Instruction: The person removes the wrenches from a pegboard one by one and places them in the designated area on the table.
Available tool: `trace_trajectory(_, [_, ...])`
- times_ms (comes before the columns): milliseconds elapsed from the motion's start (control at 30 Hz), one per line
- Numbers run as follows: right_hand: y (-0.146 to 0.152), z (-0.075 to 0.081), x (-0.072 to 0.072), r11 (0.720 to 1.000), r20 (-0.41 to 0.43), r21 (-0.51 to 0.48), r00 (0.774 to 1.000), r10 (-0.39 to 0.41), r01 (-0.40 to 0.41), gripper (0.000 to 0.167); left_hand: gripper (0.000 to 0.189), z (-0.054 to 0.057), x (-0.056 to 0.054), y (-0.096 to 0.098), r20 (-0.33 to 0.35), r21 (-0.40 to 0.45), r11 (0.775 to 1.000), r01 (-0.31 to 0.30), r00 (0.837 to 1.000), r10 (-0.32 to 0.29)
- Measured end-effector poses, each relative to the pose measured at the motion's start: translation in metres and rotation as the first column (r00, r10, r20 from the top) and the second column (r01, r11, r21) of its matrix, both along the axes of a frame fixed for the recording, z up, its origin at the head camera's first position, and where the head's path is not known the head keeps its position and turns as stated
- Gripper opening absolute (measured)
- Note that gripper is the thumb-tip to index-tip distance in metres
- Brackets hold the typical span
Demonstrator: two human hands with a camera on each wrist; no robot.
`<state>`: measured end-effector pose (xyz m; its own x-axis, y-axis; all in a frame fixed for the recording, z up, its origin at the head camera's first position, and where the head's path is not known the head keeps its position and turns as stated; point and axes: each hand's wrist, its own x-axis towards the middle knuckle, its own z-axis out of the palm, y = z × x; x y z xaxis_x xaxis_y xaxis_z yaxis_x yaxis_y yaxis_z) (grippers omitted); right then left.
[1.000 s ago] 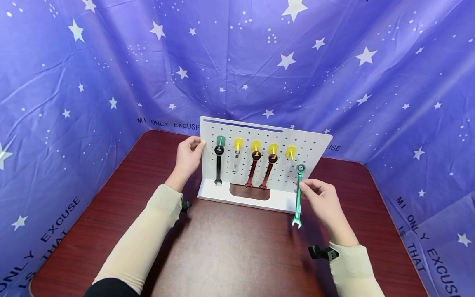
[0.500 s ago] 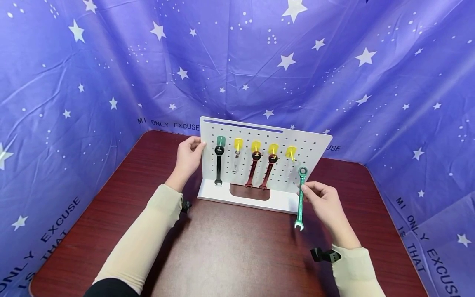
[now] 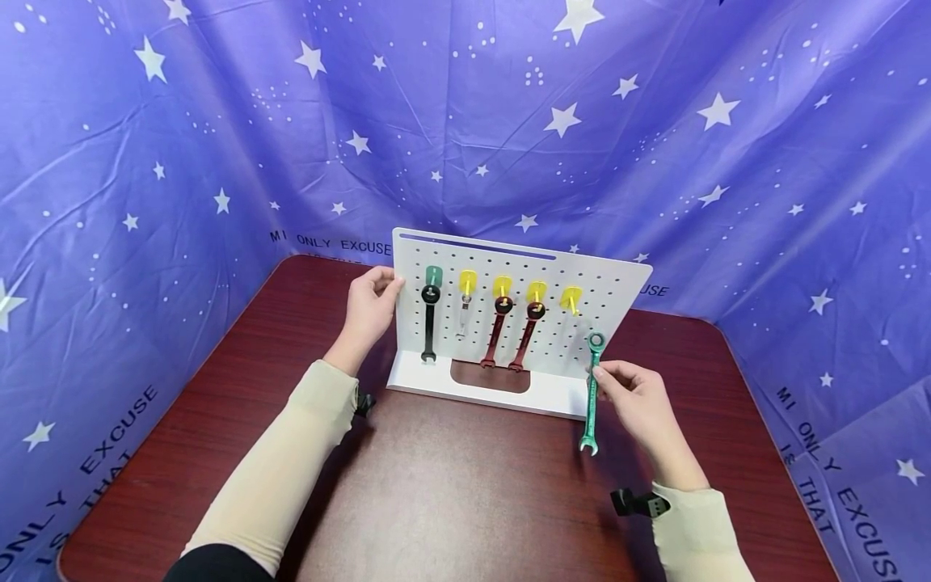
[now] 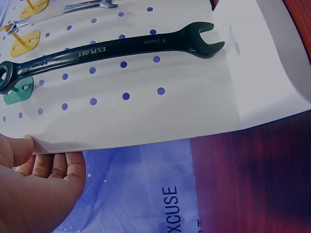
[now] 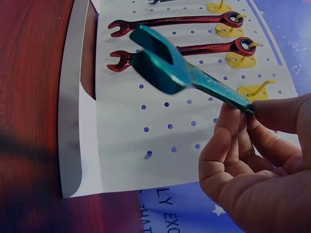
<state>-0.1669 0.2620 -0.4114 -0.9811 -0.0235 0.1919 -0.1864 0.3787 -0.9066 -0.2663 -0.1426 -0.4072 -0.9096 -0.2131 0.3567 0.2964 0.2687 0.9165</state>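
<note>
In the head view my left hand (image 3: 369,309) pinches the left edge of a white pegboard (image 3: 611,279). The left wrist view shows the thumb (image 4: 17,149) on the front face and the fingers behind. Between thumb and fingertips, my right hand (image 3: 642,408) holds a green ratchet wrench (image 3: 591,412) by its shaft, ring end up, open end down. This wrench hangs in front of the board's lower right corner, below a bare yellow hook (image 3: 571,301). Its open end (image 5: 182,77) looms near the camera in the right wrist view.
A black wrench (image 3: 430,331) hangs from a green hook (image 3: 434,276). Yellow hooks hold a silver wrench (image 3: 463,317) and two red wrenches (image 3: 497,338). The board's base (image 3: 422,376) stands on a dark red table (image 3: 436,493), with purple starry cloth (image 3: 473,121) around it.
My right hand has drifted slightly down and to the right with the green wrench, farther from the bare hook. The left hand and the board have stayed put.
</note>
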Motion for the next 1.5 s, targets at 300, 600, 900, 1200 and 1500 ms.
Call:
trace_trajectory(300, [0.002,-0.003,0.003,1.0,0.014,0.02,1.0,-0.012,0.012,0.018,0.011,0.0,0.0,0.0,0.0,-0.002,1.0,-0.001,1.0,0.001])
trace_trajectory(600, [0.005,-0.006,0.006,0.999,0.04,0.03,0.999,-0.023,0.022,0.02,0.011,0.001,0.0,0.0,0.001,-0.002,1.0,-0.001,1.0,0.001])
trace_trajectory(900, [0.012,-0.011,0.009,0.999,0.031,0.041,0.999,-0.032,0.031,0.019,0.011,0.001,0.001,0.0,0.003,-0.007,1.0,-0.003,1.0,0.003])
trace_trajectory(1200, [0.016,-0.015,0.01,0.998,0.04,0.049,0.998,-0.039,0.037,0.02,0.011,0.0,0.0,0.001,0.004,-0.007,1.0,-0.006,1.0,0.006])
trace_trajectory(1500, [0.019,-0.016,0.01,0.997,0.078,0.056,0.995,-0.057,0.053,0.021,0.011,0.001,0.001,0.0,0.003,-0.007,1.0,-0.001,1.0,0.001])
